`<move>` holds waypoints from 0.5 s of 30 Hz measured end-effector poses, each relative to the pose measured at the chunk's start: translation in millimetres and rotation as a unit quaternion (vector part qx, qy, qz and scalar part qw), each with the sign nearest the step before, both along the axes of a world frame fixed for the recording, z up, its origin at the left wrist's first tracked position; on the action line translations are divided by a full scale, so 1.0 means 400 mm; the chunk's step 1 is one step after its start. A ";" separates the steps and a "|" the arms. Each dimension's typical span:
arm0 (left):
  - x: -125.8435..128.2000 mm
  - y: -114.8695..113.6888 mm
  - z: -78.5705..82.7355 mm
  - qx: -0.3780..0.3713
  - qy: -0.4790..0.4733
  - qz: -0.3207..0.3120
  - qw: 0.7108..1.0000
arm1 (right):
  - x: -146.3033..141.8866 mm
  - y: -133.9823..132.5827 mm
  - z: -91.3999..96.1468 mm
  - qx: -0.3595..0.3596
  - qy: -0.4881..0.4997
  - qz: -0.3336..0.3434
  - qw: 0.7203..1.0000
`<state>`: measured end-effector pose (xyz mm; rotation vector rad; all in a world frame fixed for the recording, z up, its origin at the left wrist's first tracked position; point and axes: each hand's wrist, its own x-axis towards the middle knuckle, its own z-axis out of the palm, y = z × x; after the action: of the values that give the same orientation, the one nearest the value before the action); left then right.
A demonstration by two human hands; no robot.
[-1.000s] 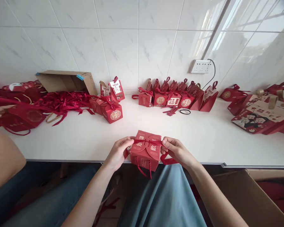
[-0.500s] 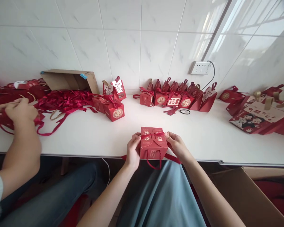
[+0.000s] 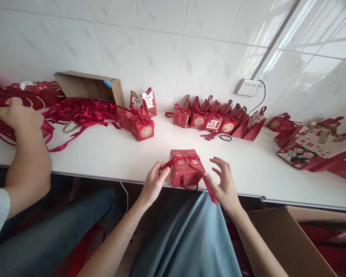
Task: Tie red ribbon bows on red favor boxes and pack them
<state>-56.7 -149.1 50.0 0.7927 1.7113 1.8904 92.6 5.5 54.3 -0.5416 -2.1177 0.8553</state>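
Observation:
A red gift box [image 3: 187,173] with gold characters and a rope handle sits at the table's front edge. Red ribbon [image 3: 177,158] runs across its top through the folded flaps, and one end hangs down at the right front corner. At the box's left side, my left hand [image 3: 155,181] pinches the ribbon between thumb and fingers. My right hand [image 3: 223,188] is open, its fingers spread and raised, with the thumb close to the box's right corner and the hanging ribbon end; whether the thumb touches them I cannot tell.
Finished red boxes [image 3: 213,124] stand in rows along the wall, with a black ring [image 3: 225,137] before them. More gift bags [image 3: 305,152] lie at right. A ribbon pile [image 3: 80,111] spills from a cardboard box [image 3: 89,86]. At left a co-worker's hands [image 3: 23,113] handle red boxes.
My right hand has let go of its grip on the box's right side and opened. My left hand has shifted outward, drawing the ribbon to the left. The view has turned slightly.

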 end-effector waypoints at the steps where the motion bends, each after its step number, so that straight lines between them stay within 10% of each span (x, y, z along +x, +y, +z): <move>1: 0.007 -0.002 0.000 0.002 0.012 -0.005 1.000 | -0.003 -0.025 0.007 0.050 -0.005 0.019 0.999; 9: -0.018 0.021 -0.034 -0.001 0.198 -0.054 0.979 | -0.056 -0.115 0.018 0.131 0.001 0.047 0.990; 15: -0.016 0.035 -0.013 0.007 0.130 -0.085 0.988 | -0.066 -0.092 0.033 0.126 -0.005 0.060 0.990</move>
<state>-63.1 -135.0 44.6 1.1962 1.7165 1.7473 66.1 -31.3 67.6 -0.2898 -2.2440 0.6357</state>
